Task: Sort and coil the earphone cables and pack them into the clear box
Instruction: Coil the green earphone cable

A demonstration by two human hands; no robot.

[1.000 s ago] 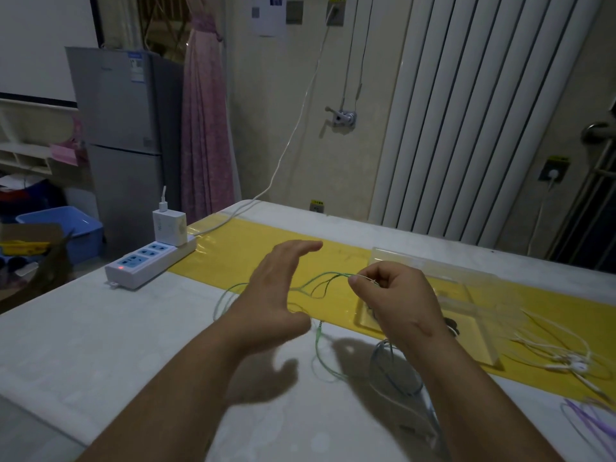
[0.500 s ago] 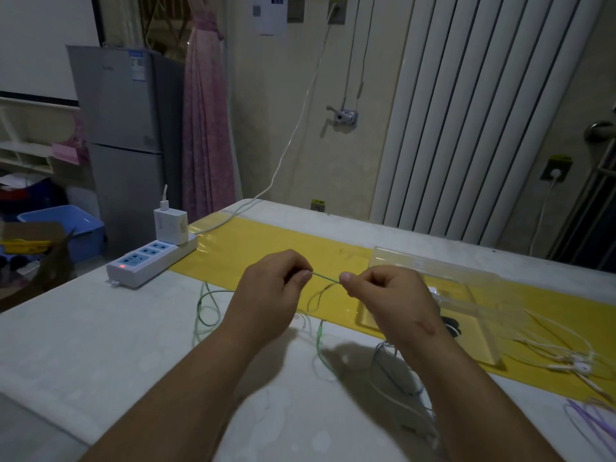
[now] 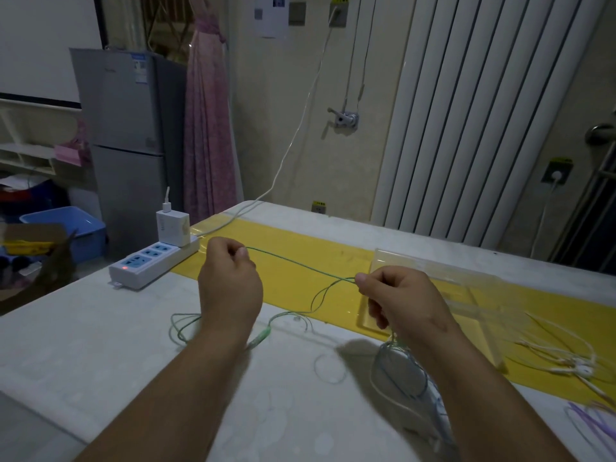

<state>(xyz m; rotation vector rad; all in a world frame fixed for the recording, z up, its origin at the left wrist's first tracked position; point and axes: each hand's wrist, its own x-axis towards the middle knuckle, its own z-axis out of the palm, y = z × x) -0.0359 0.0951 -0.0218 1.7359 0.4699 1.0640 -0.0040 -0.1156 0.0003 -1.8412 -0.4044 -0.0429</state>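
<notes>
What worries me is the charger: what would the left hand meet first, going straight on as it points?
Probably not the charger, left of that line. The left hand points across the yellow strip; first would likely be the white cord near the far edge, depth unclear.

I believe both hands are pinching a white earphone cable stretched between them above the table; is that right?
Not quite: in the head view, the earphone cable pinched between the left hand and right hand above the table is green, not white.
</notes>
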